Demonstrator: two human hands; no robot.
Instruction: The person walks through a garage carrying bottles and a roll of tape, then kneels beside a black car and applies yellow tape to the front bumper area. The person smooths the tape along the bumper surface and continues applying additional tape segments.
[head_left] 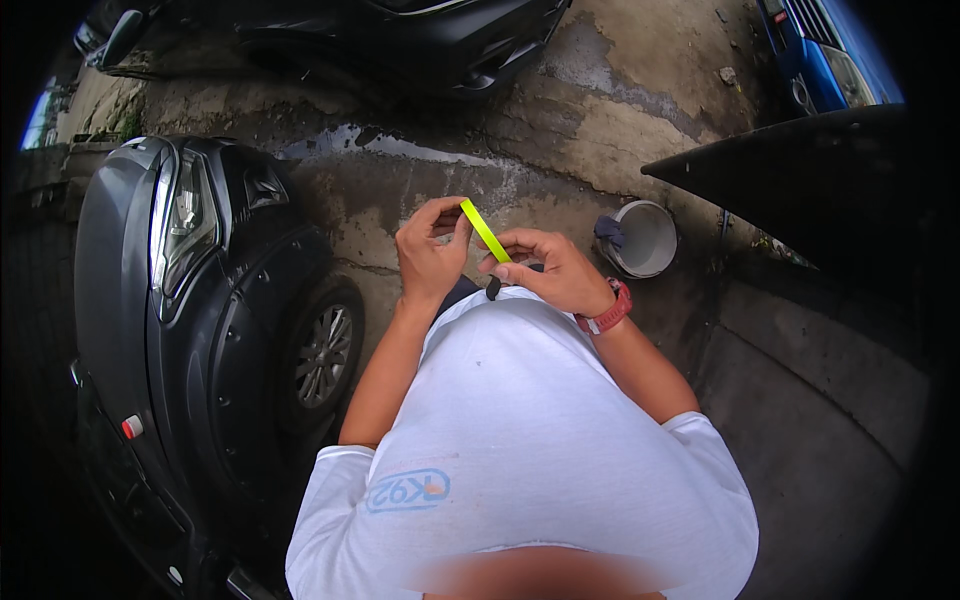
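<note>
A narrow neon yellow-green strip (484,231) runs slantwise between my two hands, in front of my waist. My left hand (432,250) pinches its upper end between thumb and fingertips. At the lower end, the thumb and fingers of my right hand (553,268) are closed on it. A red watch (607,308) is on my right wrist. Just below my right fingertips hangs a small dark piece (493,288), by the hem of my white shirt (540,390); what it is I cannot make out.
To my left stands a dark grey car (120,240) with its front wheel (325,355) close by. Another black car (400,45) is ahead. On the right are a white bucket (650,240) with a dark cloth (608,233) on its rim, a black panel (800,180) and a blue vehicle (830,50). Puddle water (400,148) wets the concrete.
</note>
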